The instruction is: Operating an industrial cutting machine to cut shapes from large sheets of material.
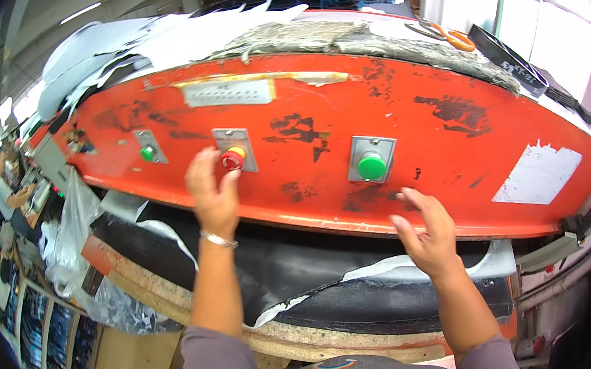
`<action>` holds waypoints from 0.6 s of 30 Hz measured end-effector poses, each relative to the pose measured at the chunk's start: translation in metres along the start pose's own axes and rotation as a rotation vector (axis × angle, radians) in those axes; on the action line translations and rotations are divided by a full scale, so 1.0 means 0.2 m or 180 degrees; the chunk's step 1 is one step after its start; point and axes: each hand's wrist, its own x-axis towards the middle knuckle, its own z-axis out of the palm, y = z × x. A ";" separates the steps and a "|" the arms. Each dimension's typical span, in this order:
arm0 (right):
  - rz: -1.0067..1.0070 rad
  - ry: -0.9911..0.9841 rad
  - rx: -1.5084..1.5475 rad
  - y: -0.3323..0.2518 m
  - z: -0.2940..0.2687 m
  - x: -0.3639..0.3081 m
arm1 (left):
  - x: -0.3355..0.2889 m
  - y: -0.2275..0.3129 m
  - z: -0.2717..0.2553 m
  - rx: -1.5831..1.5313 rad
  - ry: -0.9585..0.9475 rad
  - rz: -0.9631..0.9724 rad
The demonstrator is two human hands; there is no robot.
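Note:
A large red machine front (326, 195) stretches across in front of me, its paint marked with dark scuffs. My left hand (214, 197) is raised with thumb and fingers apart, right beside a red push button (232, 159) on a yellow collar; I cannot tell whether it touches it. Farther left sits a small green button (148, 154). My right hand (429, 236) is open and empty, below and right of a larger green button (371, 167). Beneath the machine's lower edge lies black sheet material (268, 260) with a ragged white edge.
White sheets (170, 42) and a grey fibrous layer (337, 37) lie on top of the machine, with orange-handled scissors (455, 38) at the right. A worn board edge (312, 334) runs before me. Far left are plastic bags (69, 243), shelving (46, 333) and another person (8, 189).

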 end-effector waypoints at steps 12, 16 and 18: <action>0.0339 0.0231 0.0246 -0.06 0.26 0.21 | 0.26 -1.07 -0.18 0.0584 0.0533 -0.0832; 0.0785 -0.1064 0.0392 -0.06 0.16 -0.18 | 0.03 -0.58 -0.19 -0.0051 0.0023 -0.1012; 0.1343 -0.2041 0.0265 -0.11 0.07 -0.40 | -0.21 -0.23 -0.21 -0.0610 -0.0586 -0.1299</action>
